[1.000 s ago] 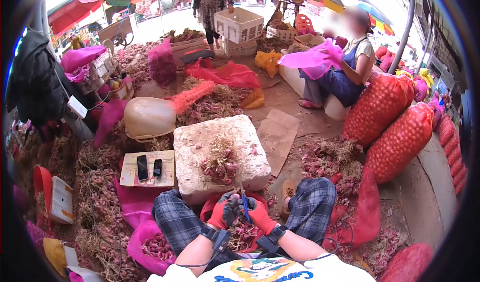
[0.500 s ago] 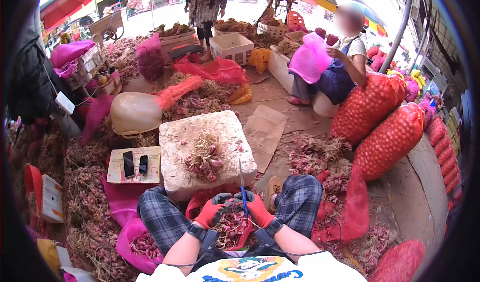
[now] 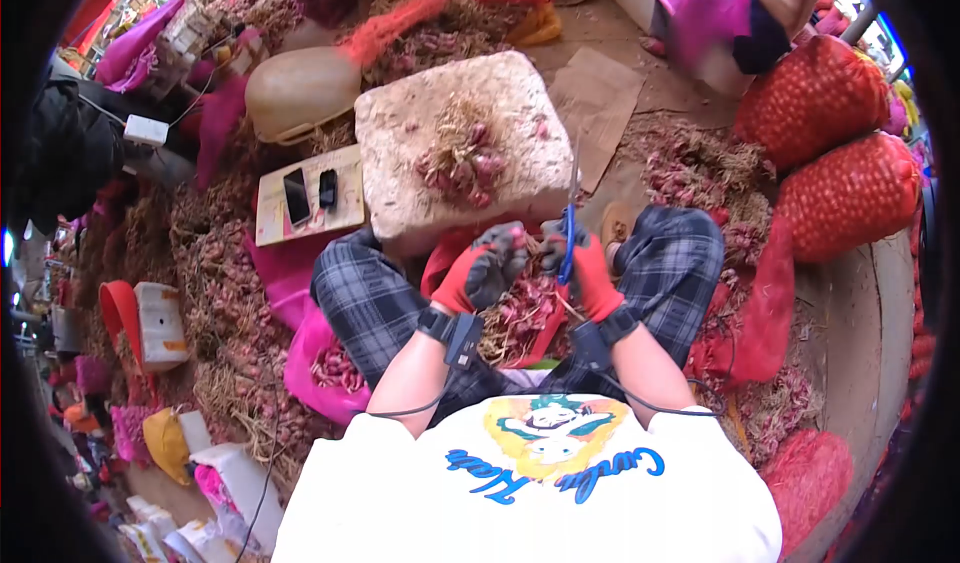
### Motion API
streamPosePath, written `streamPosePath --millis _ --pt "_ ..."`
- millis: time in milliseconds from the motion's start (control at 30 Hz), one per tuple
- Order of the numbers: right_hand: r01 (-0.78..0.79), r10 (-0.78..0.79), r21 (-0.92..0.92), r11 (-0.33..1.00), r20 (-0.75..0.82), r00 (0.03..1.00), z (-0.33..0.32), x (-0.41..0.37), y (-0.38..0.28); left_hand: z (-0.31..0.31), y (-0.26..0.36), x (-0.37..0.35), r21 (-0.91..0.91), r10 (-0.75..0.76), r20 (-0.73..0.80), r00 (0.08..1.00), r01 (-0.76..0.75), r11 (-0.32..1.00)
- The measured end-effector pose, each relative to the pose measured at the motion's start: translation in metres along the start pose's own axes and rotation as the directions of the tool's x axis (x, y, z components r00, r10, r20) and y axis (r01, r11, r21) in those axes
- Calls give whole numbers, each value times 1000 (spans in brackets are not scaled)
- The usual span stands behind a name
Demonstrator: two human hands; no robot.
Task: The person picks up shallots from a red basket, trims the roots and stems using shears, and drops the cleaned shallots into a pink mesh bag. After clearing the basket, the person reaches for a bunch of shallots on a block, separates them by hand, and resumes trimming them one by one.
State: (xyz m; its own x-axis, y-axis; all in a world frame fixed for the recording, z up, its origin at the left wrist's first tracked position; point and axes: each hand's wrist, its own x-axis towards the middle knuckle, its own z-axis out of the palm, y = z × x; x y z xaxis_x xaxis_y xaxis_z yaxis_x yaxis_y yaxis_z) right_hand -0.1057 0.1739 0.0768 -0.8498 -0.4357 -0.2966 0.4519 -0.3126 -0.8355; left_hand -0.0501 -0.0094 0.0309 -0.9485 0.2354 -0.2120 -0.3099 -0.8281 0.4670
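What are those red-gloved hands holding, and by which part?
The right hand grips a thin cutting tool by its blue handle. The left hand is curled; its contents cannot be told.

shallots (image 3: 462, 163) on foam block (image 3: 400, 128) | phones (image 3: 310, 191) left | sacks (image 3: 830, 153) right

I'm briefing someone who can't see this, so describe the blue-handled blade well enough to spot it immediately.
Find the big white foam block in front of the seated person. At its near right corner, the red-gloved right hand has its grip on the blue-handled blade, thin metal pointing up along the block's edge. It is the only slender blue thing among the reddish shallots.
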Motion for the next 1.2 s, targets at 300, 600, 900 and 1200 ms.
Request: streamPosePath --millis 300,600,900,1200 --pt "186 -181 -750 635 89 979 -16 -39 5 27 34 -13 -289 152 -225 962 -215 933" --pt "312 -316 -911 269 222 922 0 -55 9 15 23 -12 -358 51 -326 944 -173 917" --pt "312 -367 -921 233 214 905 8 -47 8 23 8 -13 -2 163 -83 983 -164 986" --pt "168 -155 -943 288 127 980 -10 -48 16 1 -1 -10 -11 118 33 992 -118 993"
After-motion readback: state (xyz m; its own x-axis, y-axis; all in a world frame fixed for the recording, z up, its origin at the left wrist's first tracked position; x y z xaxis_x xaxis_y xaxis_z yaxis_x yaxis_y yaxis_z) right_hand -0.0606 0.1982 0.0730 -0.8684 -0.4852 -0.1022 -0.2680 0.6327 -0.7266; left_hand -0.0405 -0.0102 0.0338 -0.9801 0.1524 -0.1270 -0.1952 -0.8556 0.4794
